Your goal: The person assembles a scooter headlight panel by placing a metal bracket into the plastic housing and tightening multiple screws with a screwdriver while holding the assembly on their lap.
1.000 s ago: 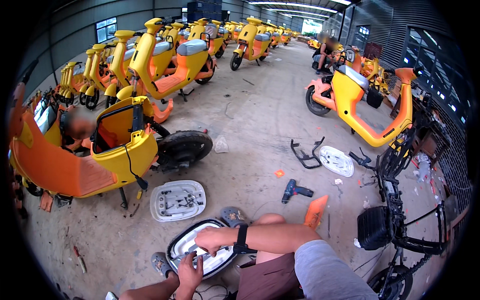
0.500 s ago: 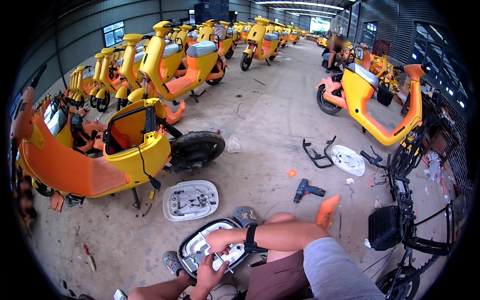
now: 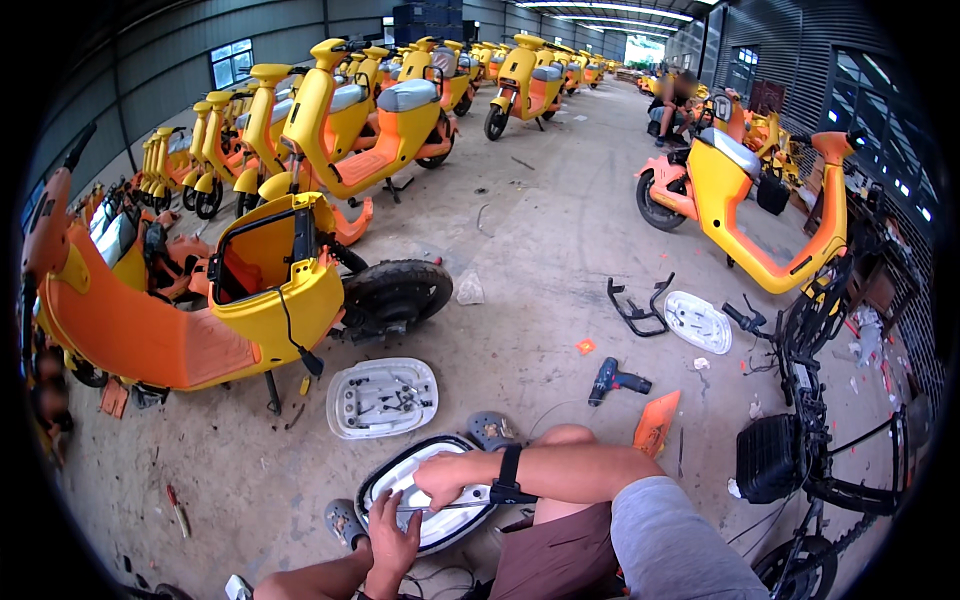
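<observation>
An upturned scooter seat [image 3: 478,518], white inside with a dark rim, lies on the floor between my feet. My right hand [image 3: 440,478] is over its middle, its fingers curled down and closed; what they grip is hidden beneath the hand. Just nearer to me, my left hand [image 3: 393,535] reaches over the seat's near left edge with its fingers stretched and apart. A thin metal rod [image 3: 450,506] lies across the inside of the seat, passing close to the left fingertips and below the right hand.
A white tray-like shell [image 3: 383,430] with small hardware stands ahead. A cordless drill [image 3: 618,381], an orange panel [image 3: 655,423], a black bracket [image 3: 640,308] and another white shell [image 3: 698,322] lie to the right. A partly stripped yellow-orange scooter [image 3: 270,320] stands left, a black frame [image 3: 805,400] right.
My left hand has moved left and its fingers have spread, away from the right hand. The right hand has stayed over the seat, shifting slightly.
</observation>
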`<state>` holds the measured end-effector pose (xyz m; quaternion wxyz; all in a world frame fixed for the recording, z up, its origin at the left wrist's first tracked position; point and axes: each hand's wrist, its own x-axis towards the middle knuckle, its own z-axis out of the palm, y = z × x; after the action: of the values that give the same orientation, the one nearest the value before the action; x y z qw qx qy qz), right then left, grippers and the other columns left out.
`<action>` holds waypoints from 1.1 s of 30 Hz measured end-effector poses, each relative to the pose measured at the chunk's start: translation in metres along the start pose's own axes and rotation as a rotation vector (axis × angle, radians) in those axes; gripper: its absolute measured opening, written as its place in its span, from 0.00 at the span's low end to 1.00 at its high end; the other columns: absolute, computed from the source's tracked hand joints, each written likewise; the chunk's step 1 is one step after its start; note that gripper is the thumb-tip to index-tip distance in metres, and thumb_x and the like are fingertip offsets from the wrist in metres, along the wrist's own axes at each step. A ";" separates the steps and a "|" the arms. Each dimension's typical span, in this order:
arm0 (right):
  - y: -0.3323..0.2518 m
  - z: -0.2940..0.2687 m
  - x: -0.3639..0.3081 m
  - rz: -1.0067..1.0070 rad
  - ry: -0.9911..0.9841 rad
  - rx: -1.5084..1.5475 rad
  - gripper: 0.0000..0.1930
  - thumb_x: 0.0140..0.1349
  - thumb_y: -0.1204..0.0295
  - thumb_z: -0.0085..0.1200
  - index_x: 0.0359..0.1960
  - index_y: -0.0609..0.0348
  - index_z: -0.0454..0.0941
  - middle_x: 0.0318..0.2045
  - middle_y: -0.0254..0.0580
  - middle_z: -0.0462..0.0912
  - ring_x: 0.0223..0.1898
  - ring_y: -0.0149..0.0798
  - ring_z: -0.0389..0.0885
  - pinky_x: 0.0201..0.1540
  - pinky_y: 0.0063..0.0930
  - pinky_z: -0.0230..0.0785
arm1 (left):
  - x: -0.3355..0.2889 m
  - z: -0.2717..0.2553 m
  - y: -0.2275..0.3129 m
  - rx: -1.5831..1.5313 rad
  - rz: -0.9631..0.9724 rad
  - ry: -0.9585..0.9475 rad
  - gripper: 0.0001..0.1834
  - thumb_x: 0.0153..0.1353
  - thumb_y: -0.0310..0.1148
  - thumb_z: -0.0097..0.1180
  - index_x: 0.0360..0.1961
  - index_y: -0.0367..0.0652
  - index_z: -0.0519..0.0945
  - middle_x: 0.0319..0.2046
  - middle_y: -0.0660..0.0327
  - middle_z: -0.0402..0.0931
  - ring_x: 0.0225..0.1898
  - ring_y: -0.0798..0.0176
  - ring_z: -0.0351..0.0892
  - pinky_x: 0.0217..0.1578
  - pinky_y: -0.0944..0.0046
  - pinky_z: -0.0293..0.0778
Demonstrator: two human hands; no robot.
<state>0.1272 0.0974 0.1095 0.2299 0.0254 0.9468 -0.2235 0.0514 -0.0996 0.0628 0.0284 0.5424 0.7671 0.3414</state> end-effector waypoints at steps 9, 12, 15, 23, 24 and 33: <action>-0.011 0.008 0.012 0.055 -0.295 0.224 0.13 0.50 0.72 0.48 0.24 0.61 0.87 0.22 0.43 0.86 0.23 0.39 0.83 0.28 0.34 0.74 | 0.001 -0.006 0.012 -0.467 -0.406 -0.293 0.70 0.47 0.43 0.75 0.73 0.30 0.30 0.51 0.41 0.77 0.53 0.49 0.78 0.55 0.58 0.73; -0.012 0.013 0.016 0.055 -0.258 0.309 0.13 0.50 0.73 0.47 0.22 0.62 0.86 0.21 0.44 0.86 0.23 0.39 0.83 0.27 0.35 0.75 | -0.001 -0.001 0.008 -0.436 -0.316 -0.301 0.69 0.49 0.45 0.74 0.73 0.30 0.31 0.51 0.41 0.77 0.54 0.50 0.78 0.53 0.57 0.73; -0.018 0.007 0.011 0.057 -0.190 0.357 0.12 0.50 0.71 0.49 0.22 0.62 0.86 0.20 0.46 0.85 0.23 0.42 0.83 0.28 0.38 0.75 | -0.006 0.003 0.011 -0.418 -0.258 -0.345 0.62 0.51 0.45 0.73 0.71 0.29 0.41 0.48 0.41 0.78 0.49 0.45 0.80 0.49 0.56 0.75; -0.017 -0.004 -0.003 -0.213 0.314 0.109 0.12 0.43 0.65 0.61 0.24 0.62 0.85 0.23 0.54 0.83 0.29 0.55 0.84 0.32 0.45 0.75 | -0.005 0.003 0.007 -0.335 -0.286 -0.403 0.34 0.56 0.47 0.67 0.53 0.28 0.76 0.43 0.41 0.80 0.46 0.41 0.81 0.47 0.53 0.76; -0.014 0.001 0.000 -0.255 0.332 0.049 0.11 0.42 0.66 0.62 0.24 0.62 0.85 0.23 0.53 0.83 0.29 0.54 0.84 0.32 0.45 0.75 | -0.004 0.002 0.003 -0.314 -0.247 -0.422 0.33 0.57 0.48 0.67 0.53 0.28 0.76 0.43 0.41 0.81 0.46 0.41 0.81 0.48 0.53 0.76; -0.014 -0.009 -0.006 -0.192 0.254 -0.193 0.14 0.38 0.68 0.68 0.24 0.66 0.85 0.22 0.52 0.84 0.30 0.53 0.85 0.32 0.42 0.78 | 0.007 -0.016 0.007 -0.237 -0.120 -0.404 0.20 0.54 0.46 0.69 0.41 0.43 0.87 0.45 0.53 0.83 0.46 0.47 0.82 0.47 0.55 0.77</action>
<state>0.1270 0.0891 0.1248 0.0877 -0.0593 0.9834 -0.1476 0.0479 -0.1005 0.0812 0.2648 0.5459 0.7313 0.3115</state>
